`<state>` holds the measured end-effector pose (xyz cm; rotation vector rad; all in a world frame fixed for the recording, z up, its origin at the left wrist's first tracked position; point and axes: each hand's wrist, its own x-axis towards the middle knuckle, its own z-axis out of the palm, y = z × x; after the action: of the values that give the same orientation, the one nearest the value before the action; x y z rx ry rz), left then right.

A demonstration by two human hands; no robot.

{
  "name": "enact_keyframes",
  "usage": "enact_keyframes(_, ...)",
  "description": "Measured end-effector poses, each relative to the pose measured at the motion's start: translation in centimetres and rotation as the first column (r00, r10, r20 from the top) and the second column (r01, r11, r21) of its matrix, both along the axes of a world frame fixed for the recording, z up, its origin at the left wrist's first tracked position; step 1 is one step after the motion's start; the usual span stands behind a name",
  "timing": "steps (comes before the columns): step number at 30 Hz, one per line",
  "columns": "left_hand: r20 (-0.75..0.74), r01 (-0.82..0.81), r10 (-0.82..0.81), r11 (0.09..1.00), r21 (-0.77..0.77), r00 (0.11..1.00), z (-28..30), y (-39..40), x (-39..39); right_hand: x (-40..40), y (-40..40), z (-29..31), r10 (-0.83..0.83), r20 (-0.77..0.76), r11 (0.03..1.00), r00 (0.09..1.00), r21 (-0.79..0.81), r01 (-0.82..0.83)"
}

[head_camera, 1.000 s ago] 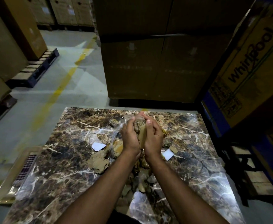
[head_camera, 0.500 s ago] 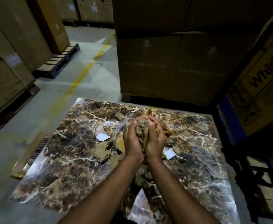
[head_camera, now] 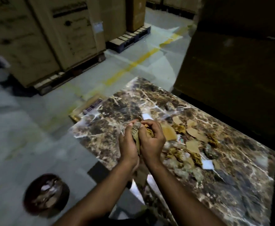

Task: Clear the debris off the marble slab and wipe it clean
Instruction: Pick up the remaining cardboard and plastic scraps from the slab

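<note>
Left hand (head_camera: 128, 148) & right hand (head_camera: 151, 141) cupped tight round debris wad (head_camera: 136, 138), over marble slab (head_camera: 231, 190)

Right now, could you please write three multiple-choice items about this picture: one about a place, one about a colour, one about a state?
1. Where is the round bin?
A. On the slab
B. On the floor, left of the slab
C. On a pallet

2. What colour is the line painted on the floor?
A. Yellow
B. Red
C. Blue

3. What is the state of the two hands?
A. Both open and empty
B. One flat on the slab
C. Closed together around a bundle of debris

Answers:
1 B: the bin stands on the grey floor, beside the near left corner of the marble slab.
2 A: the floor line is yellow.
3 C: the left hand and right hand press a bundle of debris between them, while cardboard scraps lie on the slab.
</note>
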<state>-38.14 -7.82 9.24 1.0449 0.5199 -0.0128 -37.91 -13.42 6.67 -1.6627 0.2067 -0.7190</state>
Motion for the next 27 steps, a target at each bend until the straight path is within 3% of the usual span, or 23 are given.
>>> enact_keyframes(2,-0.025,-0.244,0.244,0.970,0.011,0.969,0.6,3.9,-0.3,0.2,4.8,0.1,0.149,-0.034,0.988,0.988,0.038,-0.148)
enact_keyframes(5,0.014,-0.441,0.441,0.897,0.040,0.898,0.5,10.7,-0.6,0.2,12.2,-0.5,0.296,-0.087,0.955,0.951,0.049,-0.293)
enact_keyframes(14,0.141,-0.603,0.590,0.794,0.080,0.795,-5.8,37.6,-5.1,-3.2,39.0,-4.7,0.579,-0.181,0.815,0.795,0.131,-0.564)
enact_keyframes(21,-0.076,-0.741,0.760,0.647,0.177,0.646,-10.9,49.4,-6.9,-4.8,51.4,-10.8,0.676,-0.382,0.726,0.630,0.205,-0.656)
enact_keyframes(25,-0.233,-0.825,0.841,0.532,0.191,0.488,-18.3,53.5,-5.6,-3.5,55.0,-17.4,0.694,-0.449,0.696,0.563,0.215,-0.685)
enact_keyframes(27,-0.254,-0.821,0.851,0.516,0.242,0.460,-24.0,55.3,-5.2,-2.6,56.7,-22.2,0.713,-0.455,0.667,0.534,0.206,-0.716)
